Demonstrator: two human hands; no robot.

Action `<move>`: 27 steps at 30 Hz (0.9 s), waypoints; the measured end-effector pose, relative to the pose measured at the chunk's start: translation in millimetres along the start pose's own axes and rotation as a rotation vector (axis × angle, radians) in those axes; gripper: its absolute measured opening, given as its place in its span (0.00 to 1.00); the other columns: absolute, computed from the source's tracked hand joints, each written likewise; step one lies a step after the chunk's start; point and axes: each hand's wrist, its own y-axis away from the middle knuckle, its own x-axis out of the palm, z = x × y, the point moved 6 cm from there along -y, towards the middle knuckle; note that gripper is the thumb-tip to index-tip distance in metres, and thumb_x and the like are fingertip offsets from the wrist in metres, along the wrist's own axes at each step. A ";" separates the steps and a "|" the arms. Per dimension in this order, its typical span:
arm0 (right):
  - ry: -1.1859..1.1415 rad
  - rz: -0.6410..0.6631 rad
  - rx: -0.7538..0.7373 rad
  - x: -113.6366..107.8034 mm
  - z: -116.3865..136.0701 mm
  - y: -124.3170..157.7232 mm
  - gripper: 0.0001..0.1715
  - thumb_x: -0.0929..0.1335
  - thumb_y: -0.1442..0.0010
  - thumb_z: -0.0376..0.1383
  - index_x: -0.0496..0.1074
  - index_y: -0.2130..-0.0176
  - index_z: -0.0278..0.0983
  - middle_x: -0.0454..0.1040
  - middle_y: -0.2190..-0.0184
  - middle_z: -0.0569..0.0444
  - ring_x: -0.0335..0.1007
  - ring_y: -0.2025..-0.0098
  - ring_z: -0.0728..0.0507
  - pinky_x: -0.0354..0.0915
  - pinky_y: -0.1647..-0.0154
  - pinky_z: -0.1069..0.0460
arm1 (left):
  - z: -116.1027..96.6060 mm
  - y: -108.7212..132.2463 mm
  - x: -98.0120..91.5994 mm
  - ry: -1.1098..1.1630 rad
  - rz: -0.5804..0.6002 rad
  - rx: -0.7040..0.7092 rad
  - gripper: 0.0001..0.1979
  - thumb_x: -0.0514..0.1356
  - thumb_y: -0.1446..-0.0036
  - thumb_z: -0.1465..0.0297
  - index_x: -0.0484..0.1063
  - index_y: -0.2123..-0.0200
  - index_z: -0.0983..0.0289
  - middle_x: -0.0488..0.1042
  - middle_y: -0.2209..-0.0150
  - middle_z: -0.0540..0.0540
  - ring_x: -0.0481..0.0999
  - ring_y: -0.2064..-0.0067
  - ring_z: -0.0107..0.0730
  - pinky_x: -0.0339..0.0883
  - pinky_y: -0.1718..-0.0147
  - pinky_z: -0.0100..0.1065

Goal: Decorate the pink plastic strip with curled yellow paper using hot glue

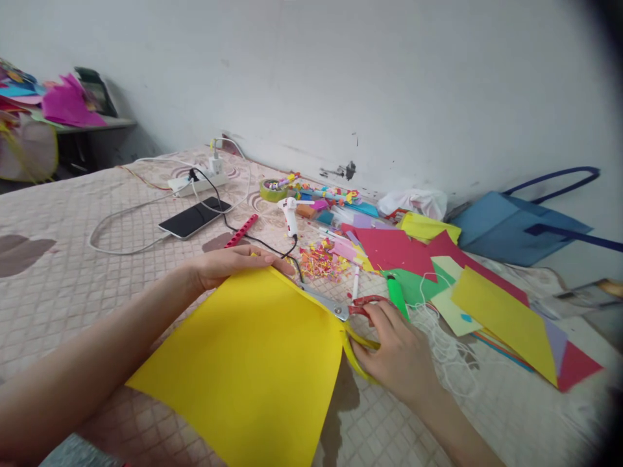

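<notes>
A large yellow sheet (257, 363), paper or thin foam, hangs tilted over the bed-like surface. My left hand (238, 263) grips its far edge, fingers closed at the top corner. In my right hand (396, 347) is a pair of scissors (335, 309) with one red and one yellow handle loop. The blades lie along the far edge of the sheet, pointing toward my left hand. A narrow strip stands along that edge by the blades. Part of the lower blade is hidden behind the sheet.
A white glue gun (289, 214), paper scraps (324, 259) and green tape (272, 189) lie beyond my hands. A phone (195, 217) and power strip (199, 183) sit left. Coloured sheets (506, 318), white string (450, 350) and a blue bag (516, 224) are right, near the wall.
</notes>
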 end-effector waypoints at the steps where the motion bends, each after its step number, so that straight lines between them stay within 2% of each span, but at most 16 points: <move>1: 0.004 0.005 -0.003 -1.7 -0.5 -0.4 0.17 0.66 0.51 0.39 0.66 0.60 0.34 0.70 0.64 0.48 0.67 0.60 0.40 0.65 0.64 0.49 | -0.1 0.0 0.3 -0.001 0.001 0.001 0.16 0.57 0.45 0.64 0.74 0.57 0.68 0.75 0.55 0.63 0.75 0.57 0.41 0.66 0.57 0.35; 12: 0.001 0.082 -0.018 -17.5 -7.2 -1.7 0.17 0.67 0.51 0.39 0.66 0.60 0.36 0.71 0.63 0.50 0.68 0.60 0.42 0.64 0.66 0.51 | 3.4 -0.9 -6.6 -0.007 -0.041 -0.047 0.18 0.58 0.45 0.62 0.73 0.56 0.68 0.74 0.55 0.64 0.76 0.60 0.39 0.67 0.61 0.32; 20: 0.057 0.077 -0.018 -21.5 -17.5 1.5 0.18 0.65 0.50 0.40 0.67 0.59 0.35 0.71 0.63 0.47 0.68 0.59 0.39 0.64 0.63 0.48 | 4.9 -1.6 -11.6 -0.028 -0.109 -0.064 0.18 0.59 0.47 0.62 0.74 0.55 0.66 0.76 0.60 0.63 0.77 0.64 0.38 0.68 0.65 0.32; 25: 0.043 0.119 0.009 -16.6 -23.7 5.7 0.18 0.66 0.51 0.39 0.67 0.59 0.35 0.71 0.63 0.48 0.68 0.60 0.40 0.65 0.63 0.48 | 14.0 -10.7 -17.0 -0.198 -0.117 -0.062 0.22 0.57 0.46 0.58 0.68 0.50 0.63 0.76 0.58 0.60 0.76 0.61 0.38 0.68 0.63 0.34; 27: 0.033 0.154 0.032 -11.6 -26.6 8.2 0.18 0.66 0.51 0.39 0.67 0.59 0.36 0.71 0.62 0.49 0.68 0.59 0.41 0.65 0.64 0.49 | 11.1 -13.7 -21.6 -0.401 -0.217 0.014 0.23 0.56 0.45 0.58 0.66 0.49 0.63 0.75 0.56 0.60 0.74 0.57 0.40 0.67 0.59 0.37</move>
